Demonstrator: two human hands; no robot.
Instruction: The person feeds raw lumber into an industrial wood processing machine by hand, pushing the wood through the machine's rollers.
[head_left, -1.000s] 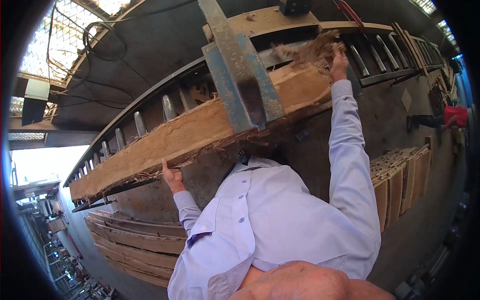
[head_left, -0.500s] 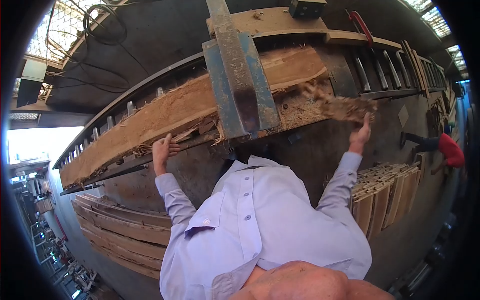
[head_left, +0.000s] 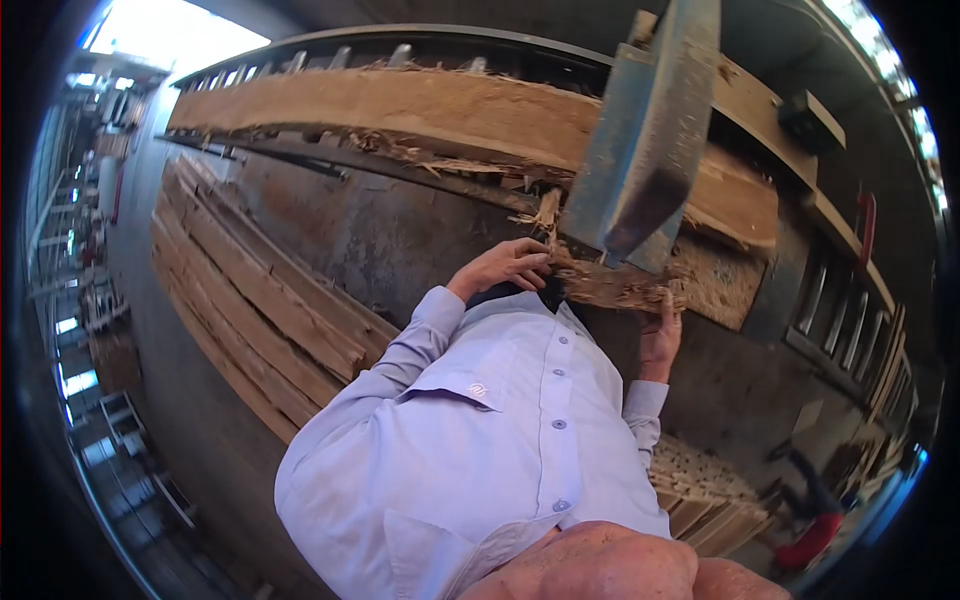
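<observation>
Workshop floor (head_left: 205, 445), with a bark strip (head_left: 615, 288) held on the near side of the blue machine guard (head_left: 597, 150)

The strip is gripped at one end by the right hand (head_left: 660, 335); the left hand (head_left: 502, 266) is half-curled by the other, its grip unclear. Both ends are best supported, as frayed fibres may snap. Beyond, a plank (head_left: 400, 105) is passed beneath the guard.

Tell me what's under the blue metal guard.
A long, rough-edged brown board runs under the blue metal guard; wood shows beyond. The part directly beneath is covered.
</observation>
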